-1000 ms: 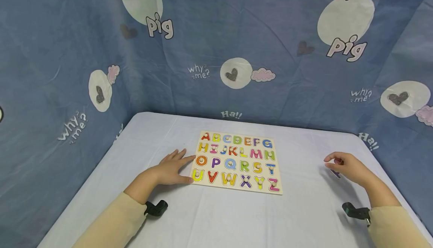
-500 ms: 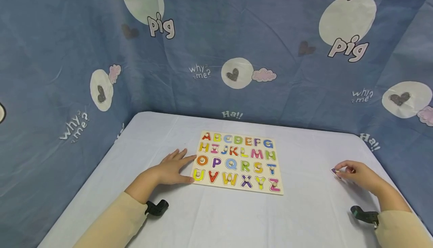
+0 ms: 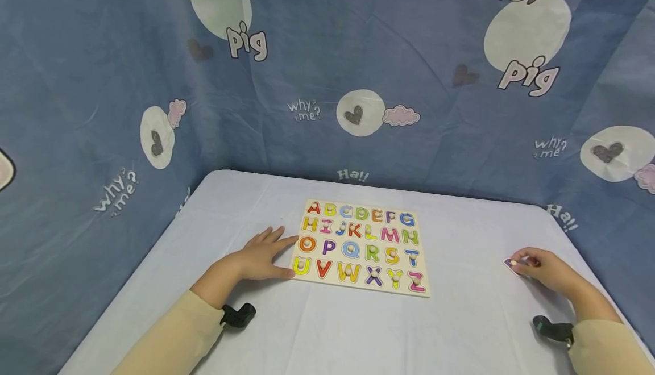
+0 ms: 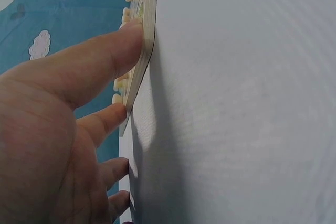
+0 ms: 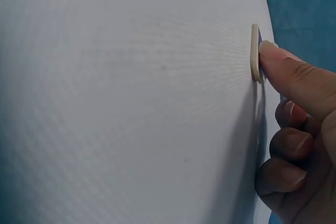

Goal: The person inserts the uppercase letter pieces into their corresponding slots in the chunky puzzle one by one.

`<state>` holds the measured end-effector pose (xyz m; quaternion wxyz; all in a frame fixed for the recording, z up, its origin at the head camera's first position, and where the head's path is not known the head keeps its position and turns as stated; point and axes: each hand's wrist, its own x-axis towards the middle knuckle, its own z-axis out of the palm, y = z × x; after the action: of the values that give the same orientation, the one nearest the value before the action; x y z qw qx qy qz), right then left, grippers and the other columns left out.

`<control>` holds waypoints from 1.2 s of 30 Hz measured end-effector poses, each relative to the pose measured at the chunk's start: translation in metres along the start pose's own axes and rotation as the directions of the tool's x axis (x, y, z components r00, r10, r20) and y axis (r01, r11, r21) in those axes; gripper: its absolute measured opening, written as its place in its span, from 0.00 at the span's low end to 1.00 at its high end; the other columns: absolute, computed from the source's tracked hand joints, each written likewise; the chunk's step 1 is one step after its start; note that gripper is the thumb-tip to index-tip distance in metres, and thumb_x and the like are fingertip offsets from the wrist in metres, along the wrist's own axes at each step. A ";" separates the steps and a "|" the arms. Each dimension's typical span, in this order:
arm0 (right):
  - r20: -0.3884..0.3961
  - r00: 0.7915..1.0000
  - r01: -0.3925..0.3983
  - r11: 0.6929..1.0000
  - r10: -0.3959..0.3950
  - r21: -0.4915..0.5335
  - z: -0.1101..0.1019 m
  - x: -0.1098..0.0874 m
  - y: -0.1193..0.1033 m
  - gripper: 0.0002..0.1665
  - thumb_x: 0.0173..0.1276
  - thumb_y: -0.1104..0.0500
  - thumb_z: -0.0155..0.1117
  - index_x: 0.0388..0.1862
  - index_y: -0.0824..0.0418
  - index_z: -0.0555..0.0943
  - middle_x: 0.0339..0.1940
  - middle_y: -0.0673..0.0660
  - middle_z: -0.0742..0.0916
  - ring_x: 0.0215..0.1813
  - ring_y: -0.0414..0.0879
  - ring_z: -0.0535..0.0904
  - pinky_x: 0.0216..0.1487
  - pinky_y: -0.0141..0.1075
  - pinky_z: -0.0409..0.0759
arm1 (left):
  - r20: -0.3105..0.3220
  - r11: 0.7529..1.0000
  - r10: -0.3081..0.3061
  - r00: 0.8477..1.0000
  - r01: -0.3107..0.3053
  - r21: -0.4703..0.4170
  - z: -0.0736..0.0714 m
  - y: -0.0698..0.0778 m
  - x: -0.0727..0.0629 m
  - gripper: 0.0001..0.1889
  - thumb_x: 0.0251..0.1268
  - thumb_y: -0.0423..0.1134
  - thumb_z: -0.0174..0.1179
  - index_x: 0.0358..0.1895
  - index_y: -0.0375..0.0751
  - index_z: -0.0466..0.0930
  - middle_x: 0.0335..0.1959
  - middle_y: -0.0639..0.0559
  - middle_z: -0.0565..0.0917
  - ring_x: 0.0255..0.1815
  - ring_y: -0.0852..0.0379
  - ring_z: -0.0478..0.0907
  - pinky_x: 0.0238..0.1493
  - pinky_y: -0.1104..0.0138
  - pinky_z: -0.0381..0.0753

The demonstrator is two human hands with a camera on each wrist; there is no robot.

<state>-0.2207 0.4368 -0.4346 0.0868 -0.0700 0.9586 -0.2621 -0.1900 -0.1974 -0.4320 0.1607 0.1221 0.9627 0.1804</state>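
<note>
In the head view, a wooden alphabet puzzle board lies flat with its colourful letters and small round knobs. My left hand is spread at its left edge, thumb and index finger touching the side; the board's edge meets the thumb in the left wrist view. To the right, my right hand pinches a small puzzle piece with a purple face. The right wrist view shows that piece edge-on, low over or on the cloth, with my thumb against it. Which letter it bears is hard to tell.
A white cloth covers the table. Blue patterned fabric hangs behind and at both sides. A black wrist camera sits on my left wrist, another black wrist camera on my right.
My right hand has moved right and towards me with the puzzle piece, which now lies flatter and shows more of its top. The left hand keeps its place at the board.
</note>
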 end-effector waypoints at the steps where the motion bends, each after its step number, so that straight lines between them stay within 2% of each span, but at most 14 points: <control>1: 0.002 1.000 0.003 1.000 -0.003 -0.002 0.000 0.000 -0.001 0.15 0.71 0.57 0.67 0.48 0.68 0.80 0.29 0.52 0.70 0.33 0.43 0.65 0.32 0.35 0.62 | 0.000 1.000 -0.002 1.000 0.002 0.001 0.000 0.000 0.000 0.47 0.54 0.65 0.67 0.78 0.55 0.62 0.81 0.40 0.50 0.81 0.34 0.39 0.74 0.34 0.43; 7: 0.004 1.000 0.008 0.999 -0.008 0.035 0.002 -0.005 -0.010 0.16 0.73 0.56 0.65 0.46 0.69 0.79 0.28 0.51 0.70 0.31 0.41 0.65 0.30 0.34 0.63 | 0.005 1.000 -0.010 1.000 0.010 0.002 -0.001 0.002 -0.001 0.47 0.54 0.65 0.67 0.78 0.56 0.62 0.81 0.40 0.50 0.81 0.34 0.39 0.74 0.34 0.43; 11: -0.024 0.999 0.024 0.997 -0.022 0.074 0.005 -0.006 -0.028 0.17 0.75 0.54 0.63 0.46 0.70 0.79 0.28 0.51 0.72 0.30 0.38 0.66 0.29 0.33 0.65 | 0.011 1.000 0.001 1.000 -0.001 0.003 0.001 0.002 0.001 0.47 0.54 0.65 0.67 0.78 0.54 0.62 0.81 0.39 0.50 0.81 0.33 0.38 0.74 0.35 0.42; 17: -0.091 0.993 0.087 0.985 -0.074 0.148 0.013 0.007 -0.086 0.20 0.77 0.50 0.60 0.47 0.69 0.78 0.27 0.53 0.73 0.30 0.41 0.67 0.27 0.35 0.66 | 0.009 1.000 0.009 1.000 -0.009 0.013 0.006 -0.006 0.007 0.48 0.55 0.66 0.66 0.79 0.55 0.59 0.82 0.40 0.47 0.81 0.35 0.36 0.76 0.39 0.39; 21: -0.112 0.992 0.084 0.978 -0.064 0.189 0.025 0.020 -0.129 0.21 0.77 0.48 0.59 0.47 0.67 0.77 0.26 0.54 0.72 0.30 0.44 0.67 0.26 0.35 0.65 | -0.012 1.000 0.027 1.000 -0.027 0.001 0.008 -0.009 0.007 0.49 0.54 0.66 0.66 0.78 0.54 0.61 0.82 0.40 0.48 0.81 0.35 0.37 0.76 0.38 0.40; 25: -0.130 0.990 0.081 0.971 -0.052 0.226 0.044 0.034 -0.171 0.19 0.76 0.50 0.61 0.46 0.67 0.78 0.25 0.53 0.70 0.30 0.46 0.67 0.25 0.34 0.65 | -0.001 1.000 0.028 1.000 -0.028 0.002 0.004 -0.005 0.003 0.49 0.55 0.67 0.66 0.78 0.53 0.60 0.81 0.39 0.48 0.81 0.34 0.37 0.76 0.38 0.39; 31: -0.085 0.994 0.096 0.951 -0.074 0.295 0.077 0.052 -0.233 0.15 0.74 0.53 0.63 0.45 0.65 0.80 0.24 0.53 0.69 0.28 0.46 0.64 0.26 0.35 0.63 | 0.005 0.999 0.043 0.999 -0.043 0.000 -0.004 0.001 -0.003 0.48 0.56 0.66 0.66 0.78 0.50 0.61 0.80 0.35 0.49 0.80 0.31 0.38 0.75 0.36 0.41; 36: -0.029 0.995 0.100 0.947 -0.095 0.306 0.109 0.060 -0.273 0.11 0.73 0.53 0.65 0.43 0.61 0.81 0.23 0.52 0.68 0.24 0.44 0.62 0.26 0.35 0.63 | 0.016 1.000 0.029 0.999 -0.030 0.006 -0.003 0.003 -0.003 0.47 0.57 0.64 0.66 0.78 0.51 0.60 0.81 0.36 0.48 0.80 0.32 0.37 0.76 0.37 0.40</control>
<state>-0.2329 0.1397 -0.3938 0.0768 -0.1010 0.9021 -0.4125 -0.1876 -0.1969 -0.4275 0.1651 0.1382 0.9601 0.1786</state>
